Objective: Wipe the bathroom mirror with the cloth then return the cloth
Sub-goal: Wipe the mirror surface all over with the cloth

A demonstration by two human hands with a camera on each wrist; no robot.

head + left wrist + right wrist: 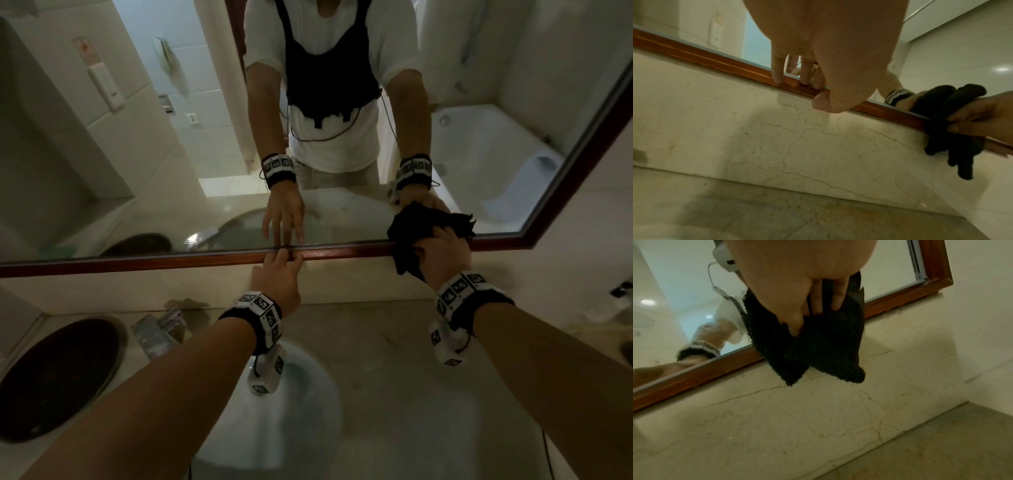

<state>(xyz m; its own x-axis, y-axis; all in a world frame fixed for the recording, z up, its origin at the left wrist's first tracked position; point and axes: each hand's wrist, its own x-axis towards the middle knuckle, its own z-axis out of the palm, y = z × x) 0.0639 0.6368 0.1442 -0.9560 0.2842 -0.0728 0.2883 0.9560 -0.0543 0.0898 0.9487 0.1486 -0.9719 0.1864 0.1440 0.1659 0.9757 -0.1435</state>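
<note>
A wide mirror (137, 137) in a brown wooden frame (137, 262) hangs above the counter. My right hand (442, 253) grips a bunched black cloth (406, 253) and holds it against the mirror's lower edge, near the right corner; part of the cloth (818, 345) hangs down over the frame onto the marble wall. My left hand (279, 274) rests with straight fingers (777, 73) on the bottom frame rail (725, 65), about a forearm's length left of the cloth (953, 129). The glass reflects both hands.
A white basin (281, 428) lies below my left wrist, with a chrome tap (157, 332) to its left. A dark round bowl (58, 377) sits at the counter's far left. The marble backsplash (777, 138) runs under the frame. A small dark object (621, 287) sits at the right edge.
</note>
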